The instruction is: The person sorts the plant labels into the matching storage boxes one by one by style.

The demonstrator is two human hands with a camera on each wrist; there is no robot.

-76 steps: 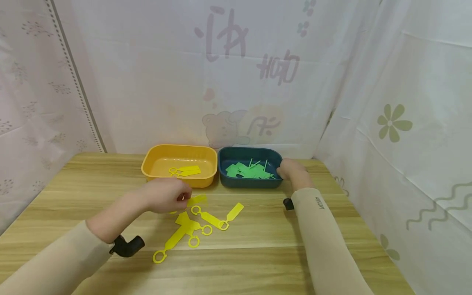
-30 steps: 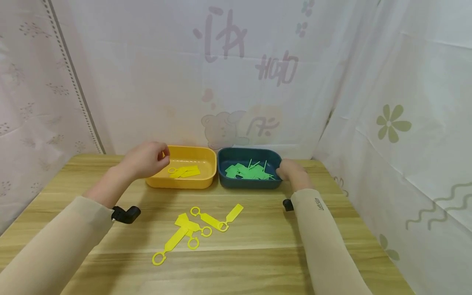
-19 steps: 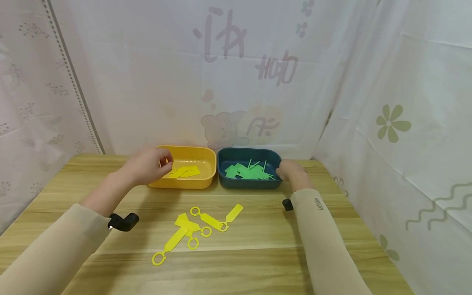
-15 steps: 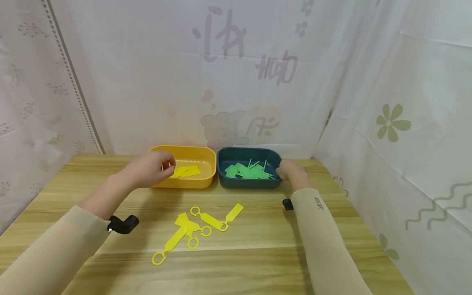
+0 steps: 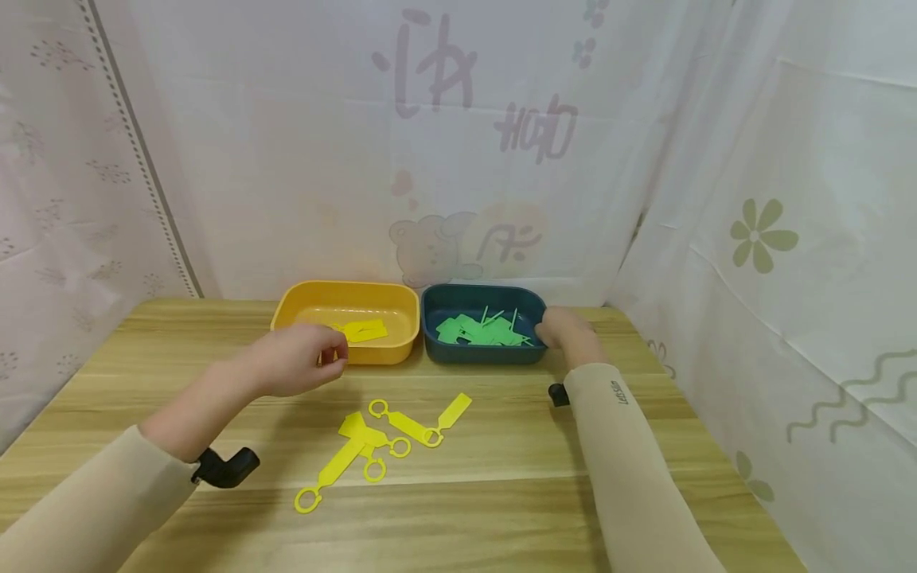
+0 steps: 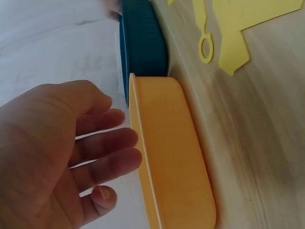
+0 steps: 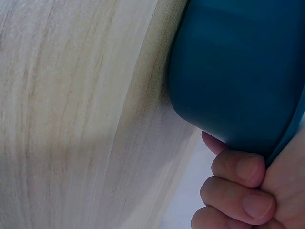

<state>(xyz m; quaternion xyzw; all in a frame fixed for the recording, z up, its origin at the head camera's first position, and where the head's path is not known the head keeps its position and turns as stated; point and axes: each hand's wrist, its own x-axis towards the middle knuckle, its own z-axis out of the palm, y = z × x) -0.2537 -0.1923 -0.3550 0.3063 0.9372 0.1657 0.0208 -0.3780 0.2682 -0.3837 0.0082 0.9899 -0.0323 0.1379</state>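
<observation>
My left hand (image 5: pixel 297 360) holds nothing; its fingers are loosely bent in front of the yellow bin (image 5: pixel 344 294). In the left wrist view the hand (image 6: pixel 47 138) shows an empty palm beside the bin's outer wall (image 6: pixel 171 152). Several flat yellow tags with ring ends (image 5: pixel 410 427) lie on the table below and to its right, some overlapping. A few more yellow tags (image 5: pixel 370 329) are inside the yellow bin. My right hand (image 5: pixel 568 330) grips the right end of the dark teal bin (image 5: pixel 483 354), fingers curled under its rim (image 7: pixel 281 148). Green tags (image 5: pixel 476 331) fill that bin's floor.
The two bins stand side by side at the back of the wooden table (image 5: pixel 487 517). A white printed curtain (image 5: pixel 286 159) hangs right behind them, and another (image 5: pixel 809 318) hangs along the right side. A black wrist mount (image 5: pixel 228 468) juts from the left sleeve.
My left hand carried a yellow tag from the table to the yellow bin, let it go there, and has come back toward the front, empty. My right hand has stayed on the teal bin.
</observation>
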